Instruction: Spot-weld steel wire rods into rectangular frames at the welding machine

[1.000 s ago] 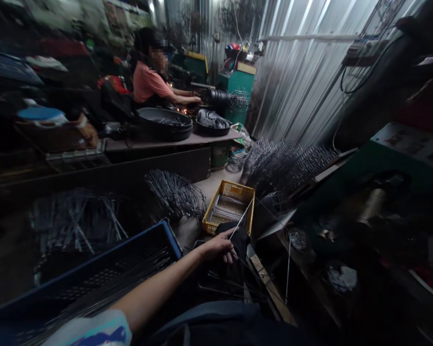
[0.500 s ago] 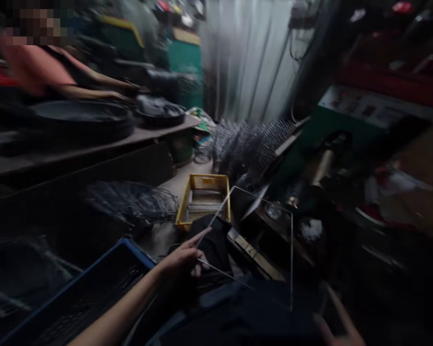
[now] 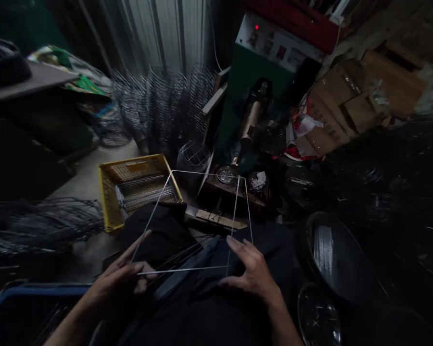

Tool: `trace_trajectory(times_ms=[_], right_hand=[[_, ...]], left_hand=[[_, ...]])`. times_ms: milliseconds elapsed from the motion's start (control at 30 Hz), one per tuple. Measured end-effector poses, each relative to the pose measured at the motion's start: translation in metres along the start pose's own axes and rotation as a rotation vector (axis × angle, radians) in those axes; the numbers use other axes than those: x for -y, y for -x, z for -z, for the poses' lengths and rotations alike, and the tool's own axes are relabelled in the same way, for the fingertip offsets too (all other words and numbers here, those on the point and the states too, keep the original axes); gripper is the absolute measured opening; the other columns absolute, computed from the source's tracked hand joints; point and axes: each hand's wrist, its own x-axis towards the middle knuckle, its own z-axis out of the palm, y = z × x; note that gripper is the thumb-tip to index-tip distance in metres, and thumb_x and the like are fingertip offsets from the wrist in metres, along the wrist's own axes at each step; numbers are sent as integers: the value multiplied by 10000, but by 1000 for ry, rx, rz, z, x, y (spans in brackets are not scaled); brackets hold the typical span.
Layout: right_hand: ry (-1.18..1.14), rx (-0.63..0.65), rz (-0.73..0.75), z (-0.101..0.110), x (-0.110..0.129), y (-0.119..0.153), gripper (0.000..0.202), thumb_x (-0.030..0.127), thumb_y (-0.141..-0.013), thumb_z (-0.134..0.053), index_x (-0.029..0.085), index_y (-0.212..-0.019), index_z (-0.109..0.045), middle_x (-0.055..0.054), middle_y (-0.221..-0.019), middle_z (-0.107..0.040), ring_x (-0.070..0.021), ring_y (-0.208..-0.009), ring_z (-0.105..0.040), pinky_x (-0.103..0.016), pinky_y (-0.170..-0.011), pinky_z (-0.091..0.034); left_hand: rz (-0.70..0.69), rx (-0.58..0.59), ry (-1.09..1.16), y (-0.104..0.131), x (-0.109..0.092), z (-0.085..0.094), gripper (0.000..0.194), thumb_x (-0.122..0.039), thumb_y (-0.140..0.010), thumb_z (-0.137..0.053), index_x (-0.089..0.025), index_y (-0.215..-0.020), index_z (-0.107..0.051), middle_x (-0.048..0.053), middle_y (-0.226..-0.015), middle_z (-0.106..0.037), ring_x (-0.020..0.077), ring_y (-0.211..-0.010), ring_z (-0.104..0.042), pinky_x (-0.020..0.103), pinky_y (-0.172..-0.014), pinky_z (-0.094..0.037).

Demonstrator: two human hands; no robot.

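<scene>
A thin wire bent into a four-sided frame (image 3: 205, 173) is held out over my dark-clothed lap. My left hand (image 3: 124, 276) is closed on its near left corner, where two sides meet at the fingers. My right hand (image 3: 250, 269) is at the near right part, thumb and fingers around the wire. Two wire lengths run up from it to the far right corner, close together; how they join under the hand is hidden. Past that corner stands a green machine (image 3: 234, 86) with a metal rod (image 3: 250, 120) pointing down to a small round dish (image 3: 225, 174).
A yellow crate (image 3: 103, 197) holding wire rods stands ahead left, a blue crate (image 3: 50, 290) near left. Stacked wire baskets (image 3: 155, 105) line the corrugated wall. Cardboard boxes (image 3: 328, 113) lie behind right; dark round pans (image 3: 332, 254) are close on my right.
My view has turned right, and the co-worker is out of sight. My right hand has come up from the lower right onto the wire frame; the left has kept hold.
</scene>
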Motion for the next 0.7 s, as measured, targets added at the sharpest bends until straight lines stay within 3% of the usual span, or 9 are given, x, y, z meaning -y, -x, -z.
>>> trace_trajectory(times_ms=[133,333,467,533,700], right_hand=[[3,18,-19,-6,6,-5,1108,394,-644,-946,289,-1544,-307,-67,-1474,-459,-264,-1298,-503,-380,-1098,-452],[47,15,-84,-10,13,-9,1064,374,-716,-906,290,-1559,-262,-52,-1502,-424,-245,-1320,-478,-346,-1114,-430],[100,12,-36,-4,22,-10,963,425,-806,-829,243,-1561,-260,-46,-1511,-413,-204,-1350,-442,-296,-1130,-401],[91,-29,-4,10,25,-4,917,437,-831,-804,248,-1556,-276,-35,-1501,-428,-193,-1348,-444,-287,-1144,-379],[154,-269,-71,58,22,28,850,469,-839,-791,266,-1534,-344,-79,-1453,-488,-264,-1297,-501,-387,-1118,-411]], left_hand=[[-38,-44,-1,5,-5,-12,1097,-315,-634,-823,-297,-1554,-225,58,-672,-712,164,-443,-538,230,-428,-434],[70,-81,-1,13,-15,-38,1187,-326,-532,-871,-322,-1545,-252,42,-673,-701,175,-452,-525,244,-421,-427],[68,-81,7,15,-22,-59,1147,-286,-532,-859,-369,-1527,-292,24,-691,-716,153,-467,-542,210,-438,-446],[67,-110,-10,14,-24,-58,1160,-265,-493,-859,-378,-1516,-322,21,-683,-719,154,-465,-547,216,-444,-467],[53,-230,-104,25,-35,-30,1108,-222,-486,-799,-382,-1497,-375,17,-638,-708,171,-445,-555,248,-419,-489]])
